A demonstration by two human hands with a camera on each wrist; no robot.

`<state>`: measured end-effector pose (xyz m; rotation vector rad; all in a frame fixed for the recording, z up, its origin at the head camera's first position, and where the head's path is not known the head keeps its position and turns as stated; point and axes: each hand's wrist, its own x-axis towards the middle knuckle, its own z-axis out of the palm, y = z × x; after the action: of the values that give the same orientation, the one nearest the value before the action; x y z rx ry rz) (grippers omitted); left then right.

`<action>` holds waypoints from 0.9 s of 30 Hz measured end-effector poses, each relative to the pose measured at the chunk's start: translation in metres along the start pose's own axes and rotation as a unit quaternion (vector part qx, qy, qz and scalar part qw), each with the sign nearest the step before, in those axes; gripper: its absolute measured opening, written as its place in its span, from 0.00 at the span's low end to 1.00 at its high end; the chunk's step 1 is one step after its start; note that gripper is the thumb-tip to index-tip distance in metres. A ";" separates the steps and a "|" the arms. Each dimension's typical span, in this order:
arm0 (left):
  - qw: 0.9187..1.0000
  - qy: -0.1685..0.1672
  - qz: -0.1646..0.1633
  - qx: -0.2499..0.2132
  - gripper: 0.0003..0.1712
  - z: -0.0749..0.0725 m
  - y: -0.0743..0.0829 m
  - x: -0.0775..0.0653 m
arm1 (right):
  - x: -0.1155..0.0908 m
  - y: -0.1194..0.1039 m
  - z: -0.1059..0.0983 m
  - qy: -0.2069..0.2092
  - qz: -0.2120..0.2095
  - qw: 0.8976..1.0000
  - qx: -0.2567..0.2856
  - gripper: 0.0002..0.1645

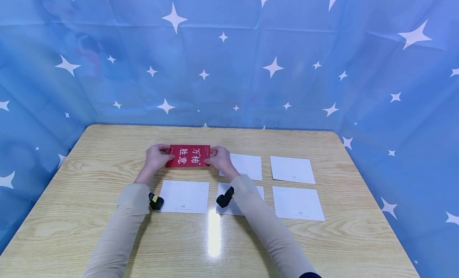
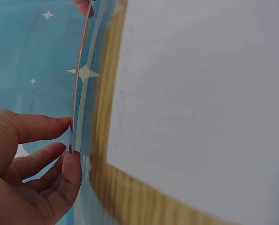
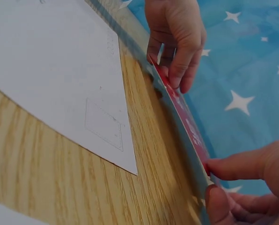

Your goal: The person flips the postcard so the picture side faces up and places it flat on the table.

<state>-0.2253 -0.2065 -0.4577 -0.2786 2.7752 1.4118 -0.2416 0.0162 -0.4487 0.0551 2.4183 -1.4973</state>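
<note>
Between both hands a red postcard (image 1: 189, 156) with white Chinese characters is held up over the far part of the table. My left hand (image 1: 156, 157) pinches its left end between thumb and fingers. At the other end my right hand (image 1: 220, 160) pinches the card the same way. In the left wrist view the postcard (image 2: 77, 79) appears almost edge-on, the left hand (image 2: 41, 164) gripping its near end. The right wrist view shows the red face of the postcard (image 3: 186, 122) slanting between the right hand (image 3: 242, 187) and the left hand.
White cards lie on the wooden table (image 1: 71, 214): one at front left (image 1: 184, 196), one partly under the right forearm, a card behind it (image 1: 247, 166), and two at the right, a back card (image 1: 292, 169) and a front card (image 1: 298, 203). A blue starry curtain (image 1: 229, 70) surrounds the table.
</note>
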 end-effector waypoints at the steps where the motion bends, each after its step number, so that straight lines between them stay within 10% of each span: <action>1: 1.000 0.000 0.001 0.008 0.25 0.001 0.000 0.000 | 0.000 0.000 0.000 -0.001 -0.001 1.000 -0.009 0.31; 27: 0.988 -0.019 -0.010 0.151 0.26 0.005 0.016 -0.004 | -0.005 -0.007 0.006 -0.025 0.006 0.990 -0.140 0.21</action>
<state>-0.2246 -0.1922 -0.4476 -0.2676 2.8887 0.9600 -0.2370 0.0086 -0.4441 -0.0269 2.5561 -1.1264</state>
